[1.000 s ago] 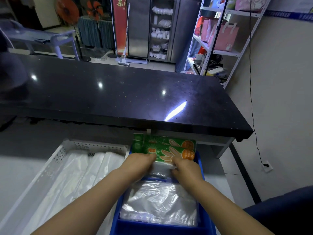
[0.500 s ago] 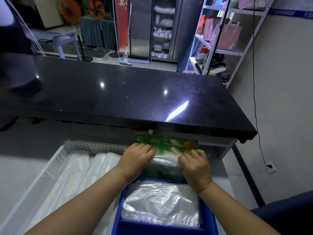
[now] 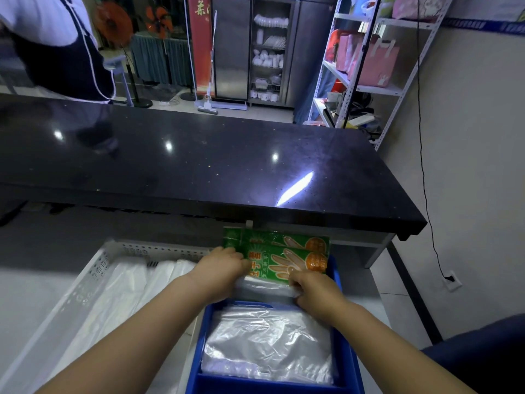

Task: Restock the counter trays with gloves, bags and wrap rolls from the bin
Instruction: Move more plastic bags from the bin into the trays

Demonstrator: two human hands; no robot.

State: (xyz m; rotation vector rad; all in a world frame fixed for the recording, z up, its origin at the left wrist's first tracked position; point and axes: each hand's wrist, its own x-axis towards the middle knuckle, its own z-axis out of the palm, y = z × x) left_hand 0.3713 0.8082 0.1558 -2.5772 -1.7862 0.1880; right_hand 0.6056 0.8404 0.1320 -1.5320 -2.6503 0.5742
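A blue tray point(image 3: 345, 354) with two compartments sits below the counter edge. Its near compartment holds a stack of clear plastic bags point(image 3: 270, 345). In the far compartment lie green and orange glove packs point(image 3: 284, 251), tilted up against the back. My left hand point(image 3: 224, 270) grips the left end of the front glove pack. My right hand point(image 3: 315, 291) pinches the clear lower edge of the same pack at its right end. Both hands are shut on it.
A white perforated tray point(image 3: 119, 248) with white plastic bags point(image 3: 122, 291) lies left of the blue tray. The black glossy counter point(image 3: 199, 166) overhangs the trays. A person in a dark apron point(image 3: 56, 49) stands behind the counter at far left. Metal shelving point(image 3: 369, 89) stands right.
Both hands have pulled back a little, and the front glove pack now shows more of its printed face. The person behind the counter has come further into view.
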